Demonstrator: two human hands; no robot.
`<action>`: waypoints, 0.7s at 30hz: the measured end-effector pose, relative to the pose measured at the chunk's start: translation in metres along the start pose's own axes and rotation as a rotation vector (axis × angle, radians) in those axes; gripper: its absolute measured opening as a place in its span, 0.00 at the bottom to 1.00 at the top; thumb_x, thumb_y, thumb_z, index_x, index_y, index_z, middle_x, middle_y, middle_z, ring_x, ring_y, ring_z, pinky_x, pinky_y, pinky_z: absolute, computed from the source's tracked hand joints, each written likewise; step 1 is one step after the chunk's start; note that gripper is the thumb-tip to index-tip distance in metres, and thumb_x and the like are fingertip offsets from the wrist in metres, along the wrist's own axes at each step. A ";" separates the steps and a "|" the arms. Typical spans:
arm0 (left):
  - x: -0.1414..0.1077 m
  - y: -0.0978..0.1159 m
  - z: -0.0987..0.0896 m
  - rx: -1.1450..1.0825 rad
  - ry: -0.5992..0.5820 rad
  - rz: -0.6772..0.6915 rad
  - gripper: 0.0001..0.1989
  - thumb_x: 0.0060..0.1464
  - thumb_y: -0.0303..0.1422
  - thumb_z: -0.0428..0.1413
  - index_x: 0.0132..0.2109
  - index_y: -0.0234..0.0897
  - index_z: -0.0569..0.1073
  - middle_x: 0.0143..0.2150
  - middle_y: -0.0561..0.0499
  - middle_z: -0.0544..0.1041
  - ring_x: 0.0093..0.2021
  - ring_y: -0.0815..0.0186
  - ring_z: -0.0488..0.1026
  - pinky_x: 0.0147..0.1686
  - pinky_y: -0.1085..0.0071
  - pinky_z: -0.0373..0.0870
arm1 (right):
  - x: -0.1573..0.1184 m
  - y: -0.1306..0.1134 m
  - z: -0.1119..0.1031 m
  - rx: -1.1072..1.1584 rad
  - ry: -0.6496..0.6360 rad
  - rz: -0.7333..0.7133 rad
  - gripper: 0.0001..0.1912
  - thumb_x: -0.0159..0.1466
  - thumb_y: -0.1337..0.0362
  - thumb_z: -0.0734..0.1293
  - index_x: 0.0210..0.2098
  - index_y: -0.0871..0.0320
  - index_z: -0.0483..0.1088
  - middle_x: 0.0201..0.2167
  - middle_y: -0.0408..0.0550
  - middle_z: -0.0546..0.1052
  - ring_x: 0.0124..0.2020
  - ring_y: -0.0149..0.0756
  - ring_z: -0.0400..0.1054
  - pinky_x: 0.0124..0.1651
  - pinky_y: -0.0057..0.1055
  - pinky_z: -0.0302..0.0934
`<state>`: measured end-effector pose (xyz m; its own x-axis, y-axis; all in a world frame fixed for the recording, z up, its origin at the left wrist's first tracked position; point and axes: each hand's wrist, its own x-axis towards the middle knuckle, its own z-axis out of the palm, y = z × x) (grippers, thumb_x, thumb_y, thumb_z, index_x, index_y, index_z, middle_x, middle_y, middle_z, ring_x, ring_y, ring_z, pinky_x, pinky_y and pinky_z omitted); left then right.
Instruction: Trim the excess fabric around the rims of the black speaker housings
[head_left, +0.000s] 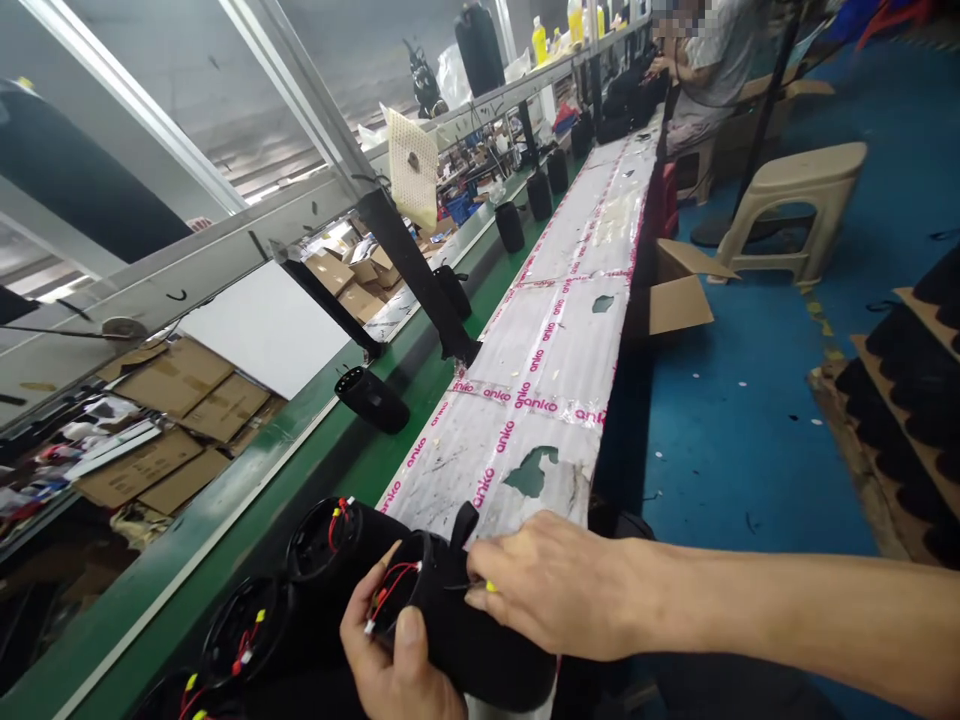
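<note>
My left hand (397,650) wraps round the open end of a black fabric-covered cylinder, which looks like a speaker housing (487,640). Red wires (391,588) with small white connectors stick out of that end. A black strap loop (464,522) stands up from the housing's side. My right hand (544,585) is closed on a thin tool (490,587) that shows a bit of yellow, its narrow tip at the fabric near the rim. Most of the tool is hidden in my fingers. Left of my hands lie similar black housings (251,630) with red wires and yellow connectors.
A white bench strip (555,330) taped with pink lettering runs away from me beside a green conveyor (277,500) carrying more black cylinders (373,398). At right are an opened carton (679,305) and a beige stool (806,190). A person (712,75) sits farther along.
</note>
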<state>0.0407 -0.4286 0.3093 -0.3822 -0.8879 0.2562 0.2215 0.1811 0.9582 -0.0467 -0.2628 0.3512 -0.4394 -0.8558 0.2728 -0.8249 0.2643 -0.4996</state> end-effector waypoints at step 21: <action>-0.004 0.011 0.000 -0.128 -0.158 -0.331 0.32 0.48 0.52 0.62 0.57 0.43 0.72 0.54 0.48 0.79 0.51 0.56 0.76 0.47 0.67 0.74 | 0.008 -0.012 0.007 -0.318 -0.023 -0.102 0.10 0.74 0.61 0.58 0.37 0.55 0.65 0.28 0.43 0.74 0.24 0.41 0.70 0.23 0.39 0.40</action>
<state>0.0449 -0.4231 0.3184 -0.5831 -0.8115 -0.0386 0.1691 -0.1677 0.9712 -0.0376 -0.2756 0.3540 -0.3439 -0.8938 0.2877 -0.9354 0.2995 -0.1879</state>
